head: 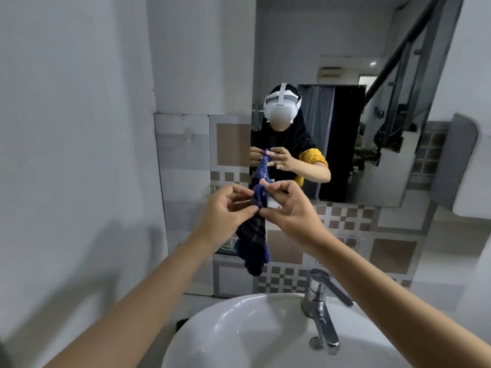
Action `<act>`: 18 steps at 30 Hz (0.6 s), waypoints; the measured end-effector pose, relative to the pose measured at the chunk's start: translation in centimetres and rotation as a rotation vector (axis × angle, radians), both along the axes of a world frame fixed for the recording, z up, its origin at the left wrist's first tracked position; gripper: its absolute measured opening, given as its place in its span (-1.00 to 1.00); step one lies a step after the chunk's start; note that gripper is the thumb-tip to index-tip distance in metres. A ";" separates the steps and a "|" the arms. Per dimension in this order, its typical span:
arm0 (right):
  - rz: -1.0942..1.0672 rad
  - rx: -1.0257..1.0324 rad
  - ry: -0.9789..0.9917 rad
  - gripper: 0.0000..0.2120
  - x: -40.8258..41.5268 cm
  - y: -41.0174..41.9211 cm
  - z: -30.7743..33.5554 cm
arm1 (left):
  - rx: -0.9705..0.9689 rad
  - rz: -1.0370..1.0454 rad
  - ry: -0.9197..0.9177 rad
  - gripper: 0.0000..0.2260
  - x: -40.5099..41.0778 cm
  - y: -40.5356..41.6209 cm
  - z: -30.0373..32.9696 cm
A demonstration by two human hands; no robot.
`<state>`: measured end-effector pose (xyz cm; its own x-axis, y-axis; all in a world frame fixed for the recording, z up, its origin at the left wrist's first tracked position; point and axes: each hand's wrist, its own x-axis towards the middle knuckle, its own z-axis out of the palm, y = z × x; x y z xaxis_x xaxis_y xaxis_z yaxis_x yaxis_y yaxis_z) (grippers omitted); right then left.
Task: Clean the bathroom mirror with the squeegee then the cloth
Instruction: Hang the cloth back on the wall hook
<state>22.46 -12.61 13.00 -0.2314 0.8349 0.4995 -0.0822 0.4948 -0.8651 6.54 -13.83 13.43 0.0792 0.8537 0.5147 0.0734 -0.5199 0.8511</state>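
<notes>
A dark blue checked cloth (253, 243) hangs in front of me above the sink. My left hand (225, 211) pinches its upper part from the left, and my right hand (289, 208) pinches it from the right, fingertips almost touching. The bathroom mirror (372, 75) fills the wall ahead and to the right; it reflects a person with a white headset holding the same cloth. No squeegee is in view.
A white sink (239, 333) sits below my arms, with a chrome tap (318, 304) on its right side. Tiled wall with brown squares runs beneath the mirror. A plain grey wall stands close on the left. A white and grey fixture (467, 166) hangs at far right.
</notes>
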 end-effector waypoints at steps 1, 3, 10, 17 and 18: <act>-0.002 0.014 0.008 -0.65 -0.6 0.0 0.3 | 0.032 0.026 0.000 -0.79 -0.7 0.1 0.3; -0.003 0.054 0.003 -0.67 -1.8 0.1 0.8 | 0.077 0.081 -0.001 -0.74 -2.1 0.3 0.8; -0.094 0.196 -0.221 -0.69 -5.1 0.8 2.0 | 0.062 0.088 -0.083 -0.76 -6.0 0.9 2.6; -0.511 0.466 -0.475 -0.71 -8.3 2.3 4.3 | 0.109 0.207 0.147 -0.80 -9.4 2.5 5.3; -0.531 0.491 -0.487 -0.72 -8.9 2.6 5.0 | 0.151 0.256 0.248 -0.79 -10.1 3.0 5.8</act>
